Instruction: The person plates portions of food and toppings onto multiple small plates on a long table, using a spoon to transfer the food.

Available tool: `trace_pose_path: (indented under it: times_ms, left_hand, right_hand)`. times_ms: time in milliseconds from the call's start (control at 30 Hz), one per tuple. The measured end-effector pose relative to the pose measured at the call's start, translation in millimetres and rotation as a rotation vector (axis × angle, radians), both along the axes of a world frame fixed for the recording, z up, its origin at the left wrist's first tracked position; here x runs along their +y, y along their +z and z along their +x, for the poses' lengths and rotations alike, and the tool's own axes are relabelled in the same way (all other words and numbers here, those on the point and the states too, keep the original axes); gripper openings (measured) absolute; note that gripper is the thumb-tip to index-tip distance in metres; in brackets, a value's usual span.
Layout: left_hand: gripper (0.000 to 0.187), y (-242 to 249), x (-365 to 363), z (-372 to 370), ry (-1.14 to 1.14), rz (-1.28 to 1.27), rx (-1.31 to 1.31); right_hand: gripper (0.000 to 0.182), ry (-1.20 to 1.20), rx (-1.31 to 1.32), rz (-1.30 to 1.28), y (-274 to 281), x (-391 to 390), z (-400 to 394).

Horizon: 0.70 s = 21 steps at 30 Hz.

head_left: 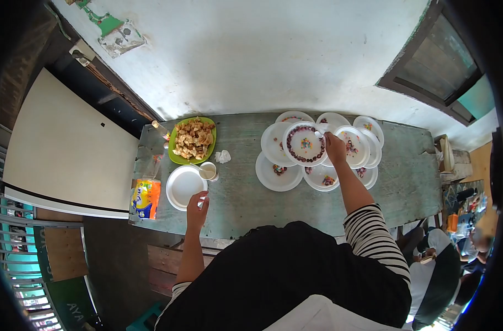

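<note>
My right hand (335, 149) is closed at the right rim of a white plate (295, 158), fingers gripping its edge; a small white bit shows at the fingertips. This plate carries a ring of dark red pieces (320, 154) around a small heap of colourful bits (306, 143), and it overlaps neighbouring plates. Over the lower right rim of another white plate (181, 187), my left hand (198, 208) has its fingers curled together with something small and white between them, which I cannot make out. Right beside that plate stands a white cup (209, 171) with a pale spoon handle (200, 169).
A green plate (172, 156) heaped with brown fried pieces (193, 139) sits at the back left, near a small bottle (161, 130). An orange and blue packet (146, 198) lies at the left edge. Crumpled tissue (222, 156) and several white plates (279, 179) share the table (235, 204).
</note>
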<state>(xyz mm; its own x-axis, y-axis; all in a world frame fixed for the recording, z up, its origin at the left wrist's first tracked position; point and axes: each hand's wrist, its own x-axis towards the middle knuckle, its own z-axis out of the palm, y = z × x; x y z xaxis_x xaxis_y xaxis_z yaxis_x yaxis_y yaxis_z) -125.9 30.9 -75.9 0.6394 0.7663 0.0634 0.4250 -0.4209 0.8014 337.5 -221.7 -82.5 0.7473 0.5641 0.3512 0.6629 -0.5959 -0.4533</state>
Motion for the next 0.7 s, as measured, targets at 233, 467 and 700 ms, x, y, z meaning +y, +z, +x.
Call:
trace_pose_path:
  times_ms: [233, 467, 700]
  left_hand:
    - [0.023, 3.9, -1.4, 9.5, 0.003, -0.05, 0.008]
    - [0.024, 0.4, -1.6, 23.5, -0.031, -0.077, -0.005]
    - [0.024, -3.3, -8.4, 32.4, -0.104, -0.089, -0.003]
  right_hand:
    - [0.019, 0.005, 0.056, -0.025, -1.2, -8.1, -2.0]
    - [0.023, -0.145, 0.118, 0.202, -21.1, -10.8, -13.8]
    - [0.034, -0.441, 0.651, 0.924, -58.7, -40.6, -54.5]
